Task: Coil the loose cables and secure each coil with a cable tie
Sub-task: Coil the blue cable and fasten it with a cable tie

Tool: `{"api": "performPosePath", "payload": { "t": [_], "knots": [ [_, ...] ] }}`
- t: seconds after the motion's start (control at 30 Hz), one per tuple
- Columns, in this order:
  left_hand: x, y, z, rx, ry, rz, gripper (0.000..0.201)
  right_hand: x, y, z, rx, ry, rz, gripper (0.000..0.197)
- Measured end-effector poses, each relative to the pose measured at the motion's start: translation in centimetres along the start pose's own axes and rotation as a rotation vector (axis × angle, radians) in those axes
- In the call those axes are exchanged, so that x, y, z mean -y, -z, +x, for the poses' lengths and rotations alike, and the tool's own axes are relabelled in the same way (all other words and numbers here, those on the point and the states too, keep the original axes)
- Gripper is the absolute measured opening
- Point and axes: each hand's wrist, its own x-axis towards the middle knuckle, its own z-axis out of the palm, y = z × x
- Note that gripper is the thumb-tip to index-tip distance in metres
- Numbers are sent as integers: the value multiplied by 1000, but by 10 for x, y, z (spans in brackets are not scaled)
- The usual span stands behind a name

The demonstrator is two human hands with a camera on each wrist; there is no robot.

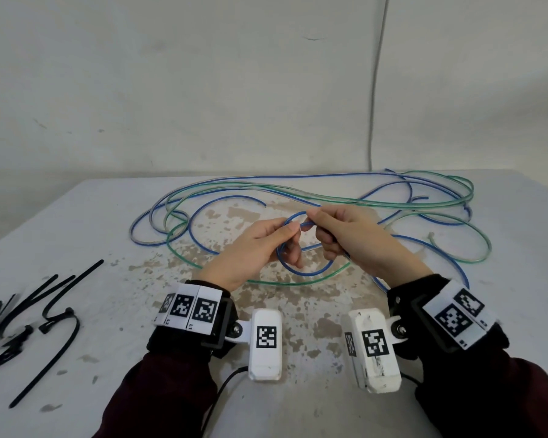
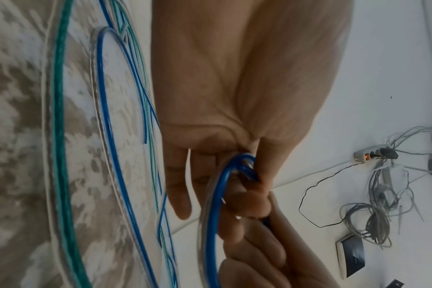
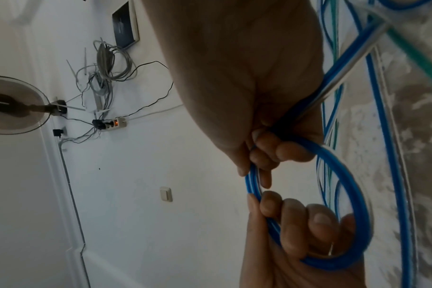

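A small blue cable loop (image 1: 301, 270) hangs between both hands above the table (image 1: 76, 229). My left hand (image 1: 293, 240) pinches the loop's top left between thumb and curled fingers; the left wrist view shows the blue loop (image 2: 213, 204) running through those fingers. My right hand (image 1: 318, 230) grips the loop's right side; in the right wrist view the blue loop (image 3: 355, 196) passes under its curled fingers. The rest of the blue cable (image 1: 298, 177) and a green cable (image 1: 475, 248) sprawl loose behind the hands. Several black cable ties (image 1: 51, 311) lie at the left.
The tabletop is white with worn brown patches (image 1: 298, 311) near the middle. A grey cord (image 1: 375, 90) runs down the wall behind the table. The wrist views show a power strip (image 3: 116, 123) and bundled wires on a far wall.
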Motion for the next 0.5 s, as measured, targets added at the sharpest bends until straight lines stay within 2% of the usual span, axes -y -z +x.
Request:
{"api": "performPosePath", "payload": {
  "t": [0.23, 0.3, 0.37, 0.43, 0.5],
  "knots": [
    [0, 2, 2, -51, -58, -84, 28, 0, 7, 2, -100, 52, -37, 32],
    [0, 5, 1, -73, -71, -154, 27, 0, 9, 2, -59, 44, -153, 36],
    [-1, 7, 1, -85, -81, -225, 28, 0, 13, 2, 26, 0, -168, 39],
    [-2, 7, 1, -75, -105, -305, 27, 0, 14, 2, 97, -26, -35, 39],
    [-4, 5, 2, -69, -128, -362, 26, -1, 10, 1, 131, -22, 224, 35]
  ]
}}
